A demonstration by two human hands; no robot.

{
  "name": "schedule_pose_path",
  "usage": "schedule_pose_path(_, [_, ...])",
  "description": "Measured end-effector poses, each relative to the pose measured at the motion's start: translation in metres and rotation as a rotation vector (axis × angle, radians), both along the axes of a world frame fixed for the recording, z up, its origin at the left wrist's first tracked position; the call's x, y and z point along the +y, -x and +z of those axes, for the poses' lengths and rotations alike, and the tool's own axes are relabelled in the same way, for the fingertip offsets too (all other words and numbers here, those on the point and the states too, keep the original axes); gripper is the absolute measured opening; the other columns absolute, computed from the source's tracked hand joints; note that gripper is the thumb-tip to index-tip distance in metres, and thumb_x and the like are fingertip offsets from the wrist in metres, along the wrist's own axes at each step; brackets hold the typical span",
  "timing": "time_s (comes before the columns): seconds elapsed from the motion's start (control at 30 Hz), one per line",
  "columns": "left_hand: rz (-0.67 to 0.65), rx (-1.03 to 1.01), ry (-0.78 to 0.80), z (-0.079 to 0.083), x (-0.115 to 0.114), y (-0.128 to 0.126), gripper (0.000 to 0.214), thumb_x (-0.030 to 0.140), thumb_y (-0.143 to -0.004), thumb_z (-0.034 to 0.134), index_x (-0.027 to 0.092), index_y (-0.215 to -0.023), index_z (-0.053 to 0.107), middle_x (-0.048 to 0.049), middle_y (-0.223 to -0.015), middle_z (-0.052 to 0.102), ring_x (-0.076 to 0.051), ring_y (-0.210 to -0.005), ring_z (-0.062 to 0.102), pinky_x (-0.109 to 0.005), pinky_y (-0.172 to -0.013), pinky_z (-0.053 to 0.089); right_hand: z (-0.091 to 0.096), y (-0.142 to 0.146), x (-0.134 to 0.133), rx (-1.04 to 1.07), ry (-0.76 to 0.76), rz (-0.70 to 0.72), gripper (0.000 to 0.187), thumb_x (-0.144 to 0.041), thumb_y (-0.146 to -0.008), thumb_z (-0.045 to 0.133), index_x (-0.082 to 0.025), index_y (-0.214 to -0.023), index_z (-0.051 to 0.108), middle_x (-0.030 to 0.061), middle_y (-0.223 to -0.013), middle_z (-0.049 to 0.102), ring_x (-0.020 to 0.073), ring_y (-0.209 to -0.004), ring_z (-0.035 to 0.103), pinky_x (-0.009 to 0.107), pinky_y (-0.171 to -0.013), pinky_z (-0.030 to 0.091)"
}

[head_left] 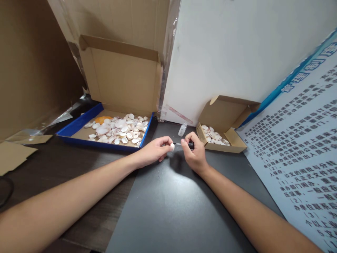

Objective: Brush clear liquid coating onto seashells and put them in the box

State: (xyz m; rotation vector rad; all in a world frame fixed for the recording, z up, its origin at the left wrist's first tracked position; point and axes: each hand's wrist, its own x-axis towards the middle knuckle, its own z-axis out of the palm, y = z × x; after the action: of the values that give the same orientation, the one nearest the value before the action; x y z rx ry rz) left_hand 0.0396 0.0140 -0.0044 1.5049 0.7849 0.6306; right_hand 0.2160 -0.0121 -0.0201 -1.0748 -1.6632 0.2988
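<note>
Between the thumb and fingers of my left hand [158, 149] is a small white seashell [172, 147]. My right hand [195, 153] is closed round the black handle of a small brush [191, 144]. Its thin shaft points left, and the tip reaches the shell or lies just beside it; I cannot tell whether they touch. Behind my hands stands a small clear bottle [182, 130] with a pale label and no cap on it. The fingers hide part of the shell and of the brush handle.
A blue-rimmed cardboard box [98, 143] at the left holds many shells, its lid raised. At the right, a smaller brown box [238, 144] also holds shells. A dark grey mat [181, 214] lies under my hands. A printed poster [297, 140] leans on the right; cardboard pieces [15, 156] lie far left.
</note>
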Motion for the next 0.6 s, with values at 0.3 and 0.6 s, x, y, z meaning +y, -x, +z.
schedule_pose_path(0.3, [0.004, -0.012, 0.005, -0.002, 0.0004, 0.0001, 0.011, 0.028, -0.082, 0.054, 0.02, -0.079, 0.046, 0.0102, -0.048, 0.04, -0.007, -0.042, 0.038, -0.02, -0.045, 0.03, 0.0003, 0.0008, -0.0006, -0.013, -0.014, 0.02, 0.019, -0.019, -0.085, 0.05, -0.022, -0.072, 0.037, -0.0053, -0.062, 0.037, 0.0116, -0.057, 0.036, 0.025, -0.056, 0.033])
schedule_pose_path(0.6, [-0.006, -0.008, 0.026, -0.0041, 0.0009, 0.0008, 0.012, 0.029, -0.082, 0.054, 0.02, -0.079, 0.046, 0.0094, -0.048, 0.041, -0.008, -0.042, 0.041, -0.019, -0.046, 0.034, 0.0006, 0.0016, 0.0, 0.0, 0.002, 0.005, 0.019, -0.019, -0.083, 0.05, -0.022, -0.071, 0.036, -0.0052, -0.061, 0.037, 0.0119, -0.056, 0.035, 0.025, -0.055, 0.032])
